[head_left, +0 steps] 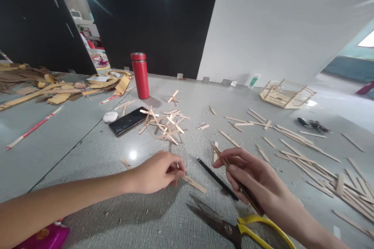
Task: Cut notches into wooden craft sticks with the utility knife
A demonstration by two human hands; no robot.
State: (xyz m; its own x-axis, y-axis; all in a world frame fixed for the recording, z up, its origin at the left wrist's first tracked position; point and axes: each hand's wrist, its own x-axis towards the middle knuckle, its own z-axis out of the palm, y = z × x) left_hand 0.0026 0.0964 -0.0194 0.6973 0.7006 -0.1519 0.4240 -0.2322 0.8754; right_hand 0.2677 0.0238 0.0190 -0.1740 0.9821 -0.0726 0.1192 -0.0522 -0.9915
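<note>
Pale wood is everywhere on this grey table (87, 151), mostly flat craft sticks and offcuts. The left hand (159, 171) is curled nearly closed, fingertips pinching down on one end of a short wooden stick (194, 184) that lies flat on the surface, looks like it's pinned so it won't slide around. The right hand (251, 177) is loosely closed around a thin brown stick (238, 181), held pencil-style and slanting up to the left, tip hovering just past the black pen (216, 177) lying between the two hands. Honestly can't tell if that brown thing is a tool or just another strip. Yellow-handled scissors (233, 227) sit right in front of the body, blades parted, near both hands. Further back there's a messy pile of crossed sticks (166, 124), a dark phone (128, 121) beside a small white case (110, 116), and a red flask (140, 75) standing upright. Long strips (321, 163) are spread out on the right, with a half-built stick frame (284, 93) well apart near the wall. Cardboard scraps (58, 87) are heaped far left.
</note>
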